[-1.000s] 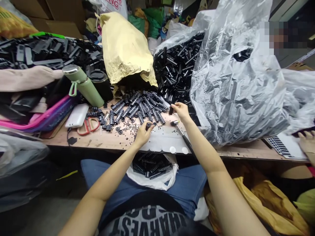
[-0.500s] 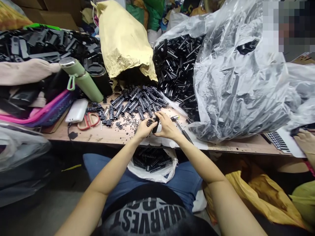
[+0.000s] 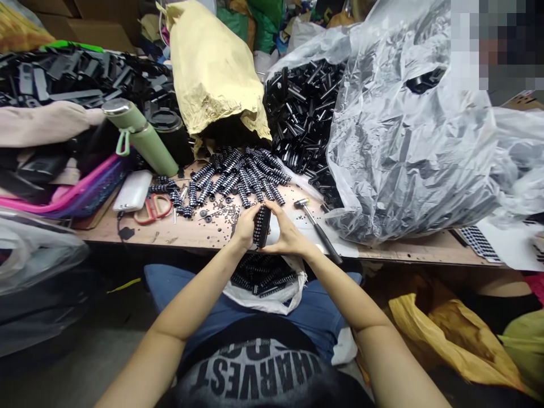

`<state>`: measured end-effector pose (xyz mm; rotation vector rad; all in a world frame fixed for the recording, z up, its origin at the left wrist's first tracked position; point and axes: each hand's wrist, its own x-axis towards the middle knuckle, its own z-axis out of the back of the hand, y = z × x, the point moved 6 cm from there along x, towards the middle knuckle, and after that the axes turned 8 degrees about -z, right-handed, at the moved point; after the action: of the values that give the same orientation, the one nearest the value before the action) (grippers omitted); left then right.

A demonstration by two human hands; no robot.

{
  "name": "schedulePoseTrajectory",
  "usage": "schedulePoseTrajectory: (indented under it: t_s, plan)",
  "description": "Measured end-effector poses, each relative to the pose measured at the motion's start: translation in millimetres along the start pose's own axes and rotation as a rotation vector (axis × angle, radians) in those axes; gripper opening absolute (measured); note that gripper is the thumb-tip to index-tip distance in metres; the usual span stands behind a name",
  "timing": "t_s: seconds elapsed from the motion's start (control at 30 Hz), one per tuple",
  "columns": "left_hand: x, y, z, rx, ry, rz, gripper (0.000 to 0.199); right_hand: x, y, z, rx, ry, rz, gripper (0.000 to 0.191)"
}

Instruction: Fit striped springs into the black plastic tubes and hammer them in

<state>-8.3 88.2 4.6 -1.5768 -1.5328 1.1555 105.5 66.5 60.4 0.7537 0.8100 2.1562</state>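
Note:
Between my hands is a black, rod-like part with rows of small whitish marks (image 3: 259, 226), with a smooth black side (image 3: 266, 226) facing right. My left hand (image 3: 243, 228) closes on its left side. My right hand (image 3: 289, 233) grips it from the right, thumb near the lower end and fingers at the top. Just beyond lies a pile of similar black-and-white ridged rods (image 3: 238, 173). Tiny dark bits (image 3: 227, 214) are scattered beside my left hand. A hammer (image 3: 317, 226) with a black handle rests right of my right hand.
Below the table edge, a white bag (image 3: 293, 297) on my lap holds dark ridged parts. Scissors (image 3: 153, 209), a white power bank (image 3: 132, 191) and a green flask (image 3: 147, 139) stand left. A yellow sack (image 3: 212, 68) and a clear plastic bag (image 3: 408, 153) with black tubes flank the pile.
The part in my hands has turned so that its marked rows show lengthwise, and both hands have closed around it. The hammer, formerly partly behind my right hand, now shows more fully.

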Motion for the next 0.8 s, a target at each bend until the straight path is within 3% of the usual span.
schedulePoseTrajectory:
  t_s: [0.23,0.43,0.6,0.67,0.7,0.8]
  plan:
    - [-10,3,-10.2,-0.072,-0.004,0.221,0.031,-5,-13,-10,0.137,0.005,-0.044,0.118]
    - [-13,2,-15.9,0.015,-0.016,0.227,0.029,-10,-22,-16,0.138,-0.017,-0.096,0.113]
    - [-11,14,-11.8,0.134,0.002,0.283,0.032,-11,-25,-21,0.077,-0.079,-0.142,0.108]
    - [-9,19,-8.9,0.263,0.06,0.179,0.033,-13,-30,-25,0.019,-0.117,-0.182,0.107]
    - [-8,20,-7.8,0.379,0.096,0.062,0.032,-14,-33,-28,-0.017,-0.142,-0.207,0.106]
    - [-15,19,-10.3,0.871,0.203,-0.418,0.04,-21,-45,-35,-0.141,-0.198,-0.298,0.098]
